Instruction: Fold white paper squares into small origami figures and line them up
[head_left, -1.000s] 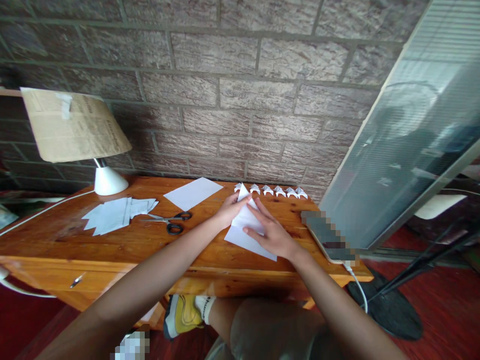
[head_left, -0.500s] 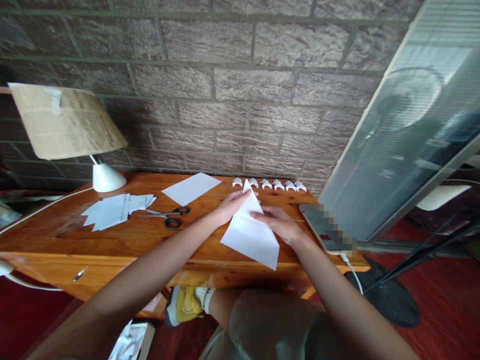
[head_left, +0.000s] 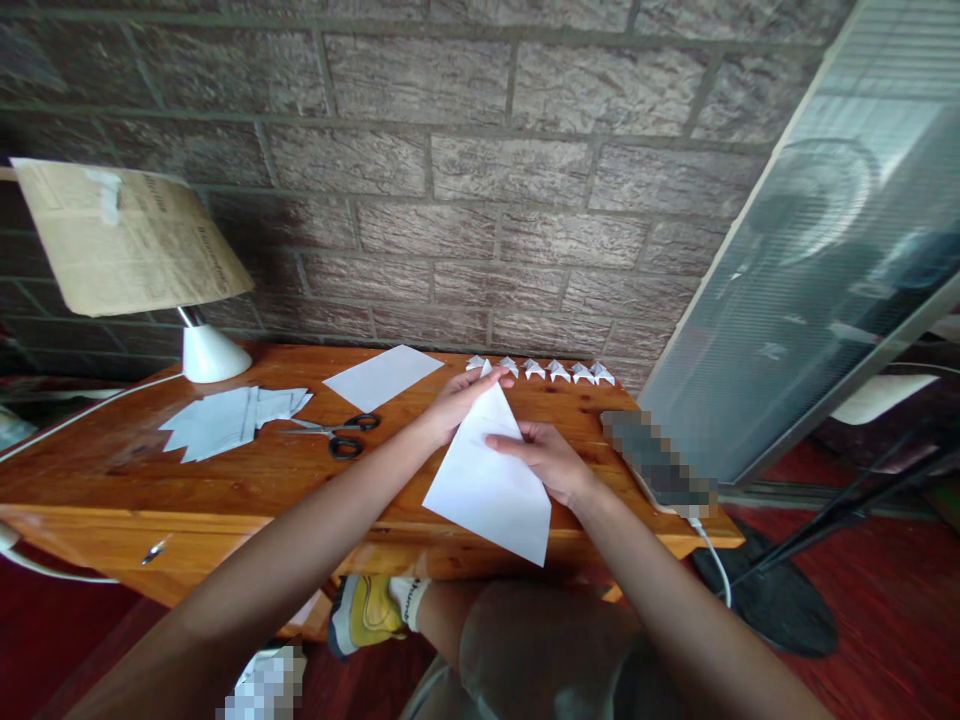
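A white sheet of paper [head_left: 491,490], folded to a point at its far end, is held between my two hands over the front part of the desk. My left hand [head_left: 459,402] pinches it near the tip, thumb on top and fingers behind. Farther down the right edge, my right hand [head_left: 546,455] grips it, its thumb lying flat on the face and the other fingers mostly hidden underneath. Just beyond the tip, a row of several small folded paper pieces [head_left: 534,370] stands along the back of the desk.
On the wooden desk [head_left: 90,450] lie scissors with black handles [head_left: 345,447], a blank paper sheet [head_left: 382,377] and several paper scraps [head_left: 217,423]. A lamp [head_left: 216,352] stands at the back left. At the right edge is a pixelated device [head_left: 656,462] with a white cable [head_left: 712,560].
The folded paper has come slightly nearer to me and leftward, its wide end lower. My right hand has shifted a little left with it, and both hands keep their hold.
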